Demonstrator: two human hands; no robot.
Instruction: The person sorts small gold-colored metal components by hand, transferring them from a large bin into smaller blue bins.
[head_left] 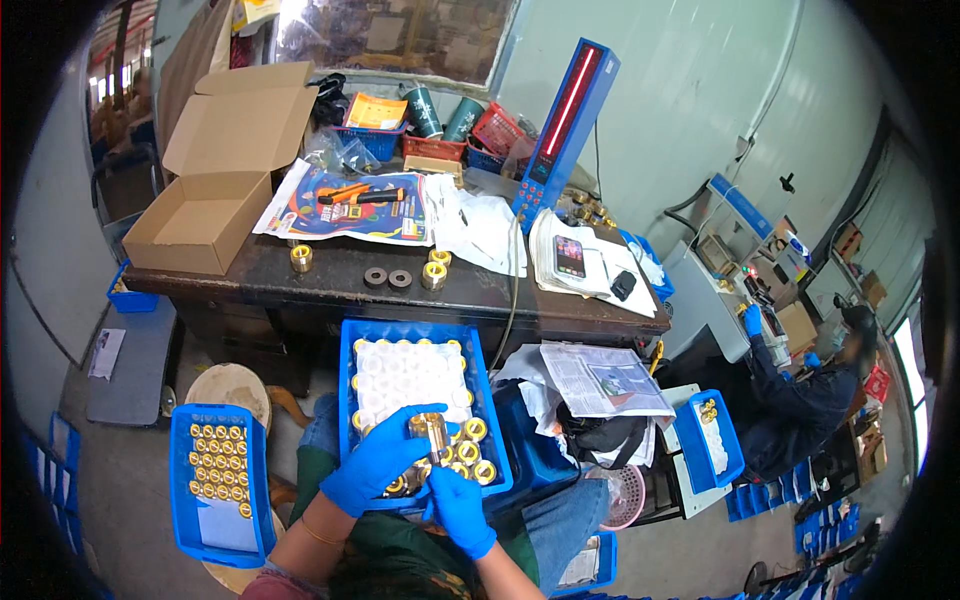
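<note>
In my blue-gloved left hand (378,458) is a shiny metal ring-shaped fitting (430,430), held above the near end of a blue tray in my lap (348,375). My right hand (460,512), also gloved, is closed just below the fitting, fingertips close to its lower end. Whether it grips the fitting or something small, I cannot tell. Gold-rimmed metal fittings (475,430) lie loose at the tray's near right, and a white sheet (405,375) covers many of the others. My left forearm and hand hide the tray's near left part.
To my left, a blue tray of fittings in rows (178,500) rests on a round stool (235,385). Ahead, the dark table (330,275) bears a cardboard box (200,225), two black rings (387,278) and a blue column gauge (565,130). A co-worker (810,400) sits at right.
</note>
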